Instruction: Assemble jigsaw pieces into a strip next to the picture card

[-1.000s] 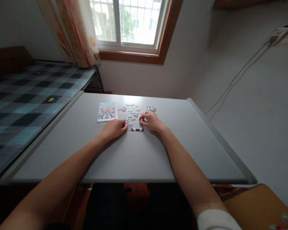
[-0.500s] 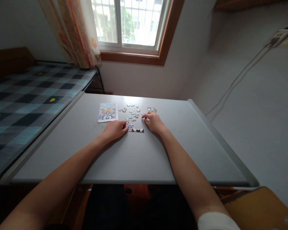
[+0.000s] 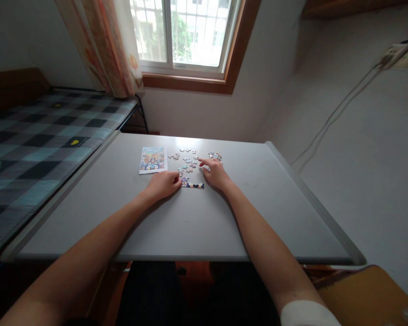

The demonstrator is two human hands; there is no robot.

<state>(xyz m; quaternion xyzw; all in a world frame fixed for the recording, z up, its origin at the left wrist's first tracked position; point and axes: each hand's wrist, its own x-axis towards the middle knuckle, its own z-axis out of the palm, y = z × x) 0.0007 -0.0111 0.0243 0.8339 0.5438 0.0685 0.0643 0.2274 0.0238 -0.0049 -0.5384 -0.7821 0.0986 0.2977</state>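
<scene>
Strip [image 3: 192, 184] of joined puzzle pieces flat on table [image 3: 197, 226], mid-width, between the two hands. Left hand [image 3: 163, 184] curled, fingertips at strip's left end, seemingly touching; cannot tell whether pinching a piece. Right hand [image 3: 215, 173] palm down just beside strip's right end, index stretched toward loose pieces [image 3: 187, 164], nothing visibly held. Loose pieces scattered just behind strip; small heap [image 3: 215, 155] behind right hand; card [image 3: 153, 159] to the left, apart from strip. Risks, as judgement only: strip thin and merely interlocked, so likely to buckle or split at a joint under a sideways push from left fingertips. Right wrist near strip's right end; could drag across it and skew the row during a reach. Loose pieces small and light on a smooth top; could slide off under a fingertip instead of lifting, or get swept into heap and mixed. Could also trap a neighbour piece under the palm, out of sight. Too small here to read piece shape or print, so a forced wrong fit seems possible, bending a tab. Table edges well apart from all pieces, so a drop to the floor looks unlikely. Bed [image 3: 37, 140] left of table, not involved.
</scene>
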